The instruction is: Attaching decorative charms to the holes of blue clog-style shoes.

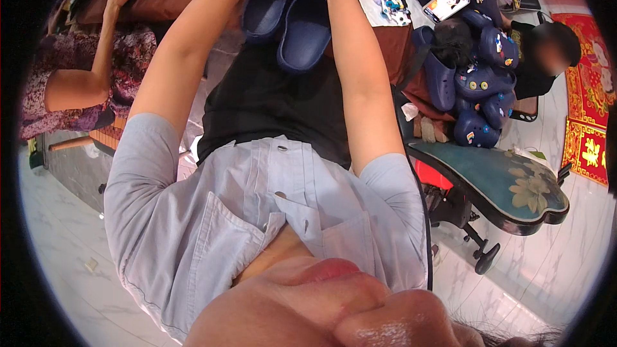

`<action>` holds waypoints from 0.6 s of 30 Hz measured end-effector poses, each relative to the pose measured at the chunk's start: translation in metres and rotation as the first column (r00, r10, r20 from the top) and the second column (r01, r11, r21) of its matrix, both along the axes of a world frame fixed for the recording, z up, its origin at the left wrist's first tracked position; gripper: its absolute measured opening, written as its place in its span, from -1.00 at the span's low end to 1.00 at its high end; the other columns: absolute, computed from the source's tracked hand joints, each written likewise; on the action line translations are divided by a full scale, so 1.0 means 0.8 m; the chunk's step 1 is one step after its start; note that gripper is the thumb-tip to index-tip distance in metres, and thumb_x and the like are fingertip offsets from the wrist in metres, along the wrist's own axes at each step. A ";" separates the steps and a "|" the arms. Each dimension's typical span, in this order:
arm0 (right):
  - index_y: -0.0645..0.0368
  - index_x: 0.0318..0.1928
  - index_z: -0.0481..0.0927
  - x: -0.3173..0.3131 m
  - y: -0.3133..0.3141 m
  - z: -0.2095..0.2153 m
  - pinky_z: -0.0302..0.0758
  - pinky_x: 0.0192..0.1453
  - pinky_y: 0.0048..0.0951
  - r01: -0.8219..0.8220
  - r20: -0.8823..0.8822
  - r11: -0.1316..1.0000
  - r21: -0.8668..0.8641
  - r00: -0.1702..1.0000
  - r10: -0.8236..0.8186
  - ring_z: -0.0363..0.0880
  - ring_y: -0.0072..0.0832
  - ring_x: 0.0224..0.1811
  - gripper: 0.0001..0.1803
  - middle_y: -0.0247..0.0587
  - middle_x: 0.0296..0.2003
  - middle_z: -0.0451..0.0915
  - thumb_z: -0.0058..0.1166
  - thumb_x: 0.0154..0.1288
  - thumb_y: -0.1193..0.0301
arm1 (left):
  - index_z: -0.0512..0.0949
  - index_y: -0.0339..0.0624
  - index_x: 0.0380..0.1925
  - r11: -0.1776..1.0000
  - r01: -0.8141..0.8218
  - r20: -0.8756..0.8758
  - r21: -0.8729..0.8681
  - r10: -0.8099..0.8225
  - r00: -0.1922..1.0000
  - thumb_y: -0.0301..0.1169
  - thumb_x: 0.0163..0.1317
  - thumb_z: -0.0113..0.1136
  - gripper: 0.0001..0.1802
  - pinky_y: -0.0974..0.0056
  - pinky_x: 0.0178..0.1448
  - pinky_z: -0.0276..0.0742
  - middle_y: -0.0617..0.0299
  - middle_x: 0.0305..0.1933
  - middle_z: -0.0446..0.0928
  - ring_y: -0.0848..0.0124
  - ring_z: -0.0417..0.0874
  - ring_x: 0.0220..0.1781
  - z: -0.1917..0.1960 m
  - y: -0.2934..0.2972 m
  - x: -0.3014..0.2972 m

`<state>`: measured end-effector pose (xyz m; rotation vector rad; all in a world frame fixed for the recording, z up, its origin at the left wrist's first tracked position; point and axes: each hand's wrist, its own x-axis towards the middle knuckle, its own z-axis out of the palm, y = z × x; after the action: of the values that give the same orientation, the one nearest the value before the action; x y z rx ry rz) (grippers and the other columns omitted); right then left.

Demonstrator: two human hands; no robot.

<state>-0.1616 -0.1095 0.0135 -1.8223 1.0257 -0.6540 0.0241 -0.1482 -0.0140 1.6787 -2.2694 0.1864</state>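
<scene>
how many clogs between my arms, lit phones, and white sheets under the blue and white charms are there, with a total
Clogs: 2
Phone: 1
White sheet: 1
Total: 4

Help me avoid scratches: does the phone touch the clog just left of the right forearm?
Apart: the head view shows the white cloth between the phone and that navy clog.

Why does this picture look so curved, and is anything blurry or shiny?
Head view: the fisheye lens bends straight lines toward a dark rim; a person at right is blurred at the head; the phone screen glows; the pale floor has bright reflections at lower right; the navy clogs at top centre look fairly clear.
</scene>
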 end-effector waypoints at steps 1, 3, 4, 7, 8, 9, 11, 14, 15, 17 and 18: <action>0.16 -0.04 0.70 -0.016 -0.013 -0.003 0.47 -0.45 -0.41 0.023 -0.005 1.000 -0.020 1.000 -0.023 0.51 -0.50 -0.60 -0.66 -0.28 -0.56 0.59 0.04 0.17 0.54 | 0.71 -0.25 -0.48 1.000 0.023 -0.005 -0.020 -0.023 1.000 0.28 0.26 0.09 -0.28 -0.05 -0.17 0.67 -0.13 -0.38 0.69 -0.08 0.75 -0.26 0.014 -0.005 -0.021; 0.20 -0.21 0.69 -0.027 -0.024 -0.006 0.54 -0.36 -0.31 0.165 -0.127 0.956 -0.243 0.971 -0.200 0.57 -0.39 -0.53 -0.78 -0.15 -0.55 0.62 0.14 0.11 0.45 | 0.71 -0.21 -0.49 0.996 0.058 -0.030 -0.068 -0.060 0.998 0.15 0.35 0.05 -0.37 -0.05 -0.19 0.67 -0.11 -0.40 0.69 -0.06 0.75 -0.31 0.024 -0.007 -0.042; 0.20 -0.21 0.69 -0.024 -0.022 -0.005 0.54 -0.36 -0.31 0.162 -0.124 0.957 -0.242 0.973 -0.196 0.57 -0.39 -0.53 -0.78 -0.15 -0.55 0.62 0.14 0.11 0.45 | 0.72 -0.14 -0.50 0.989 0.069 0.003 -0.129 -0.069 0.998 0.01 0.40 0.02 -0.47 -0.02 -0.22 0.68 -0.06 -0.42 0.70 -0.02 0.76 -0.36 0.022 -0.005 -0.041; 0.20 -0.34 0.66 -0.004 0.001 0.003 0.60 -0.19 -0.20 0.219 -0.117 0.957 -0.188 0.963 -0.243 0.69 -0.19 -0.38 -0.83 0.00 -0.45 0.68 0.22 0.07 0.37 | 0.74 -0.11 -0.51 0.991 0.058 0.101 -0.120 -0.046 0.994 -0.05 0.34 0.07 -0.55 0.02 -0.24 0.69 0.01 -0.42 0.72 0.06 0.78 -0.36 0.010 -0.002 -0.024; 0.19 -0.32 0.67 0.001 0.011 0.006 0.60 -0.12 -0.15 0.255 -0.171 0.937 -0.241 0.939 -0.299 0.71 -0.11 -0.29 -0.81 0.05 -0.39 0.70 0.24 0.06 0.36 | 0.74 -0.11 -0.51 0.992 0.051 0.102 -0.114 -0.040 0.994 -0.05 0.34 0.07 -0.55 0.02 -0.24 0.69 0.01 -0.42 0.72 0.06 0.78 -0.36 0.007 0.002 -0.023; 0.19 -0.29 0.68 -0.003 0.014 0.010 0.61 -0.05 -0.11 0.299 -0.219 0.904 -0.306 0.902 -0.373 0.73 -0.02 -0.20 -0.79 0.09 -0.33 0.72 0.25 0.06 0.36 | 0.74 -0.10 -0.52 0.988 0.107 0.184 -0.110 -0.086 0.979 -0.10 0.29 0.10 -0.60 0.05 -0.25 0.69 0.04 -0.43 0.72 0.11 0.78 -0.36 0.013 0.003 -0.034; 0.18 -0.26 0.69 -0.011 0.018 0.017 0.60 0.00 -0.06 0.308 -0.232 0.890 -0.335 0.889 -0.395 0.71 0.04 -0.13 -0.76 0.12 -0.28 0.71 0.27 0.05 0.35 | 0.74 -0.08 -0.53 0.980 0.170 0.265 -0.104 -0.137 0.955 -0.14 0.25 0.13 -0.65 0.07 -0.27 0.69 0.07 -0.43 0.73 0.15 0.79 -0.36 0.023 0.004 -0.051; 0.16 -0.20 0.70 0.005 0.030 0.025 0.58 0.06 0.00 0.299 -0.240 0.873 -0.385 0.881 -0.408 0.67 0.12 -0.04 -0.71 0.16 -0.20 0.70 0.29 0.04 0.34 | 0.74 -0.09 -0.55 0.980 0.192 0.353 -0.059 -0.160 0.922 -0.20 0.18 0.15 -0.70 0.09 -0.28 0.68 0.10 -0.44 0.73 0.19 0.79 -0.37 0.019 0.001 -0.035; 0.15 -0.18 0.70 0.005 0.032 0.025 0.58 0.07 0.03 0.315 -0.242 0.855 -0.413 0.867 -0.436 0.66 0.13 -0.03 -0.70 0.17 -0.18 0.70 0.30 0.04 0.33 | 0.73 -0.10 -0.55 0.973 0.220 0.348 -0.071 -0.183 0.919 -0.23 0.18 0.14 -0.71 0.10 -0.30 0.68 0.09 -0.44 0.73 0.20 0.79 -0.37 0.018 -0.001 -0.035; 0.17 -0.18 0.70 0.010 0.031 0.023 0.58 0.07 0.03 0.315 -0.245 0.847 -0.429 0.861 -0.445 0.66 0.13 -0.03 -0.69 0.18 -0.17 0.69 0.30 0.05 0.32 | 0.73 -0.10 -0.56 0.967 0.243 0.344 -0.078 -0.202 0.917 -0.25 0.18 0.14 -0.72 0.10 -0.31 0.67 0.09 -0.45 0.72 0.21 0.79 -0.38 0.012 -0.002 -0.030; 0.18 -0.17 0.70 0.009 0.027 0.020 0.58 0.07 0.04 0.322 -0.247 0.833 -0.450 0.852 -0.462 0.66 0.14 -0.03 -0.68 0.20 -0.17 0.69 0.31 0.05 0.31 | 0.73 -0.10 -0.56 0.966 0.244 0.334 -0.090 -0.201 0.921 -0.25 0.19 0.14 -0.72 0.10 -0.33 0.67 0.08 -0.45 0.72 0.20 0.79 -0.38 0.013 -0.004 -0.031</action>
<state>-0.1542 -0.0877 0.0299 -2.1426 1.6422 -0.8562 -0.0008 -0.1511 -0.0035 1.3919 -2.5981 0.5818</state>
